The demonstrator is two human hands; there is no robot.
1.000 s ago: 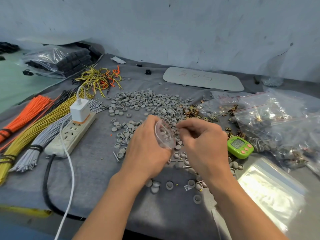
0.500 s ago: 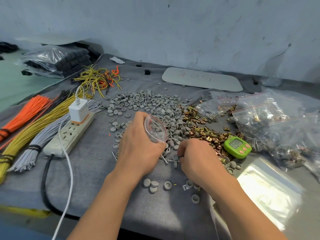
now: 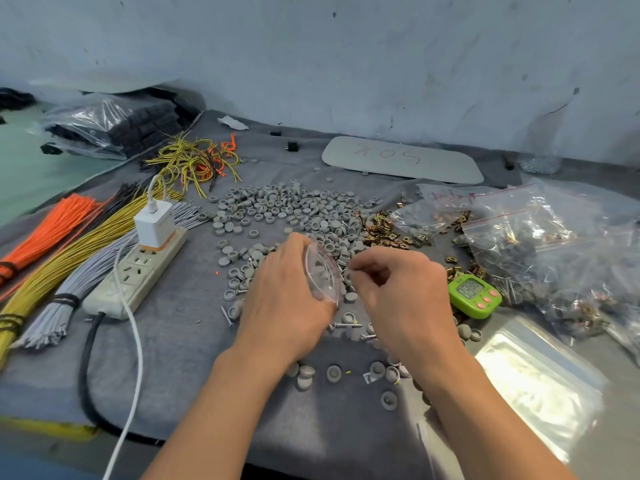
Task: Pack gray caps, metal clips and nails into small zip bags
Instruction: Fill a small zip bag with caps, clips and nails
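The right hand [image 3: 401, 289] has risen from the table [image 3: 180, 358] to the mouth of the small zip bag [image 3: 322, 275], fingertips pinched together, on what I cannot tell; the left hand's [image 3: 287, 292] curled fingers grip the bag, gray caps [image 3: 294, 206] beyond them.

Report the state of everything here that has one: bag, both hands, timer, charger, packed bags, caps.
small zip bag, mouth open.
left hand, grips the small zip bag.
right hand, fingertips pinched at the bag's mouth; load too small to tell.
timer, display on.
charger, plugged into the power strip.
packed bags, zips look closed.
gray caps, loose in a pile.
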